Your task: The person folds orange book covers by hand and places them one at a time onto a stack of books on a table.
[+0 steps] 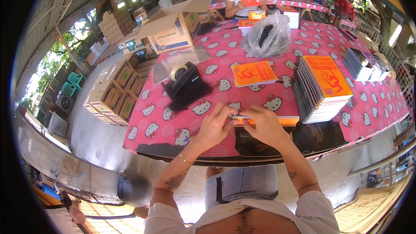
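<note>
At the near side of the table, an orange-covered notebook (287, 120) is tilted nearly edge-on between my hands. My left hand (216, 124) is closed at its left end, fingertips pinched together there. Beside it, my right hand (265, 126) has its fingers bent over the upper edge, thumb toward the left end. What the fingertips pinch is too small to make out. Beyond my hands, another orange notebook (255, 73) lies flat. To the right rises a stack of spiral notebooks (324, 87) with orange covers. A black flat piece (255, 141) lies under my hands.
A black tape dispenser (184, 80) and thin black strands (189, 97) lie at left, near an open carton (171, 30). A clear plastic bag (268, 37) sits farther back. Across the table a person (245, 0) holds a red-orange book. More notebooks (364, 65) stand far right.
</note>
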A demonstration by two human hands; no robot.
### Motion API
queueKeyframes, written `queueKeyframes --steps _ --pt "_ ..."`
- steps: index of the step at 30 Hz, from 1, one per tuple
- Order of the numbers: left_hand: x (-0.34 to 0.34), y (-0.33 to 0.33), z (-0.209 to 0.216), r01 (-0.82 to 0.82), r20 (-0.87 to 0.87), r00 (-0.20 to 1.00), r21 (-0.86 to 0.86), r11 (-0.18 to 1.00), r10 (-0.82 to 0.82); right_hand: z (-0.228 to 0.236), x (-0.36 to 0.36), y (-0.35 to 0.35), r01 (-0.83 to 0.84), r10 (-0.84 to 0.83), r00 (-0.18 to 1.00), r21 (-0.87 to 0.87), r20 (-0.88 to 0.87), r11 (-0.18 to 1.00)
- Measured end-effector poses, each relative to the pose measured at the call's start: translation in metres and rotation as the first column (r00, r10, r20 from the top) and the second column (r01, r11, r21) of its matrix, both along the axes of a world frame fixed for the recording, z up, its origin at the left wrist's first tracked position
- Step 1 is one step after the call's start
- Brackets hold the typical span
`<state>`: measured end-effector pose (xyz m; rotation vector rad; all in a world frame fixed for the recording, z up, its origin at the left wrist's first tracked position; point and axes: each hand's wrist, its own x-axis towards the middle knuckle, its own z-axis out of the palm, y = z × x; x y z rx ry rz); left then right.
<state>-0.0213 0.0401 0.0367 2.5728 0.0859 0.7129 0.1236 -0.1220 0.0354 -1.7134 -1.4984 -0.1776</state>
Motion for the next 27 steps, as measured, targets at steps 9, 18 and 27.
queueKeyframes --steps 9,18,27 --pt "0.004 0.012 0.007 0.062 -0.029 0.998 0.04 0.997 -0.061 0.019 0.01 -0.028 0.114 -0.166 0.924 0.166 0.344 0.979" --pt "0.019 -0.048 -0.034 -0.271 0.013 0.952 0.496 0.825 0.305 -0.005 0.023 -0.027 0.146 -0.134 0.985 -0.099 0.111 0.984" --pt "0.011 -0.057 -0.058 -0.177 -0.134 0.955 0.457 0.871 0.265 0.004 0.026 -0.047 0.115 -0.105 0.974 -0.04 0.202 0.993"
